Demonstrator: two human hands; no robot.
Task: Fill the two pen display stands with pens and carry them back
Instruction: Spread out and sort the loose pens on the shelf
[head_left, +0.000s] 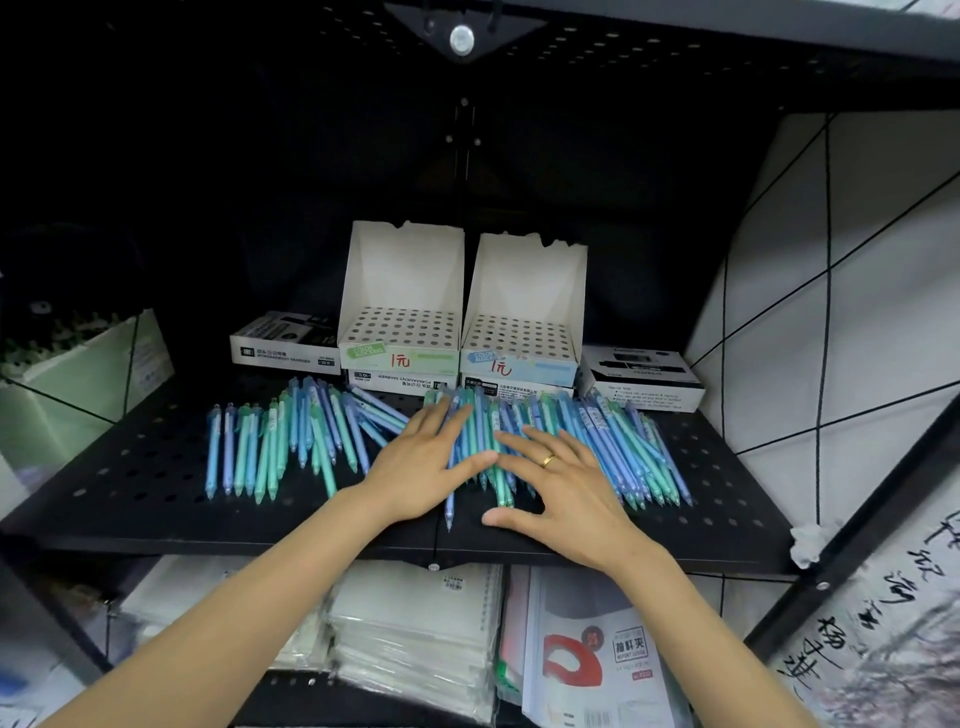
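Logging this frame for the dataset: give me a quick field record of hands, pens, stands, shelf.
left hand: flat, fingers straight, resting on the pens
right hand: flat, fingers spread on the pens, ring on one finger
pens: blue and green, loose, spread across the shelf
green-label stand: holes empty, lid up
blue-label stand: holes empty, lid up
shelf: black, perforated
stands' support: both sit on marker boxes

Black-and-white cardboard marker boxes (284, 340) sit far back on the black perforated metal shelf (156, 499); plastic-wrapped white notebooks (415, 634) lie stacked below.
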